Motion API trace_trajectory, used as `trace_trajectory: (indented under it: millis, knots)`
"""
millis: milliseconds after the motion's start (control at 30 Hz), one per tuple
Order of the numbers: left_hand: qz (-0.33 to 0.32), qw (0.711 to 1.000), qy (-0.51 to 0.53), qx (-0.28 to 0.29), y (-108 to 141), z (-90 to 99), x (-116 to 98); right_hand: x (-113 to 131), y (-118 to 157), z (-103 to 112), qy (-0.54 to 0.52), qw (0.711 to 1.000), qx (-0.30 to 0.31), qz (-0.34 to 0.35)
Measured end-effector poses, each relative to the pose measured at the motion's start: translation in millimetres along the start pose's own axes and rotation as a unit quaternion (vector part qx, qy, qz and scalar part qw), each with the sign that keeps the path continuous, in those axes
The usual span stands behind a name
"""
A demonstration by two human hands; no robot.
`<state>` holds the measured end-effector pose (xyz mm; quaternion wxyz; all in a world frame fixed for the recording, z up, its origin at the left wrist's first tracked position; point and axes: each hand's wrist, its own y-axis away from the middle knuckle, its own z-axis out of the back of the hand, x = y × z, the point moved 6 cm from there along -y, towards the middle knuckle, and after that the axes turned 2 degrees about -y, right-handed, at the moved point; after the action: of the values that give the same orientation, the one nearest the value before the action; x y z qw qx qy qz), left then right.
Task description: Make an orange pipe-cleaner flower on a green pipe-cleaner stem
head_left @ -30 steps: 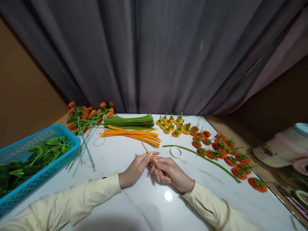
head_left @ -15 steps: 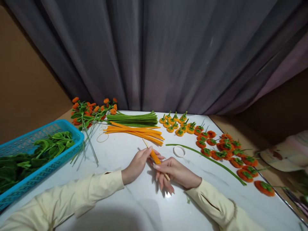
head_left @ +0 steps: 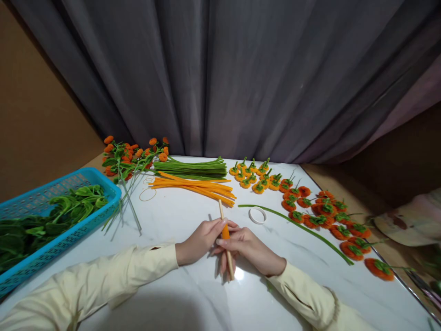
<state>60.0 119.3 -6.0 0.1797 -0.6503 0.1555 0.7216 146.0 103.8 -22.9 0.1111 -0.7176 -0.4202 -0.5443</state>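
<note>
Between both hands, over the middle of the table, is a thin wooden stick (head_left: 230, 263) with an orange pipe cleaner (head_left: 225, 232) coiled round its middle. My left hand (head_left: 204, 236) grips the upper part of the coil, thumb on top. My right hand (head_left: 246, 247) pinches its lower end, with the other fingers curled beneath the stick. The stick stands nearly upright in view, its bare ends poking out above and below. Past the hands lie loose orange pipe cleaners (head_left: 193, 187) and a bundle of green pipe cleaners (head_left: 193, 168).
A blue basket (head_left: 115, 193) of green leaves stands at left, orange flowers on stems (head_left: 127, 156) behind it. To the right are a white tape roll (head_left: 257, 215), a long green pipe cleaner (head_left: 303, 225), yellow flower heads (head_left: 258, 187) and orange-red ones (head_left: 351, 249).
The stick has turned from a slant to nearly upright, its lower end swinging left. My right hand has shifted slightly left, closer to my left hand, and its fingers have curled in.
</note>
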Motion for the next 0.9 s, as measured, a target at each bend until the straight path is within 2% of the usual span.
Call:
trace_trajectory:
  millis: [133, 233, 367, 467, 567, 667, 767, 900]
  knots:
    - [0.007, 1.0, -0.001, 0.013, 2, -2.6, 0, -2, 0, -4, 0.012, 1.0, 0.009, 0.013]
    - [0.03, 0.999, 0.02, 0.02, 2, -3.9, 0, 3, 0, -10, 0.074, 0.996, 0.025, 0.035]
    - [0.044, 0.997, 0.069, 0.014, -1, -3.9, -1, 6, 0, -8, 0.146, 0.989, -0.013, 0.03]
    - [0.046, 0.99, 0.13, -0.016, -5, -0.4, -1, 2, -1, -5, 0.152, 0.988, -0.033, 0.013]
    - [0.072, 0.97, 0.225, -0.06, -9, 5.6, 6, 2, 2, 5, 0.095, 0.991, -0.09, 0.028]
    - [0.106, 0.948, 0.293, -0.07, -11, 8.6, 13, 12, 9, 22, 0.053, 0.973, -0.207, 0.088]
    - [0.148, 0.931, 0.332, -0.016, -10, 3.1, 15, 22, 14, 31, 0.027, 0.95, -0.279, 0.136]
    - [0.238, 0.904, 0.334, 0.12, -2, -15.0, 18, 22, 11, 33, 0.021, 0.946, -0.291, 0.14]
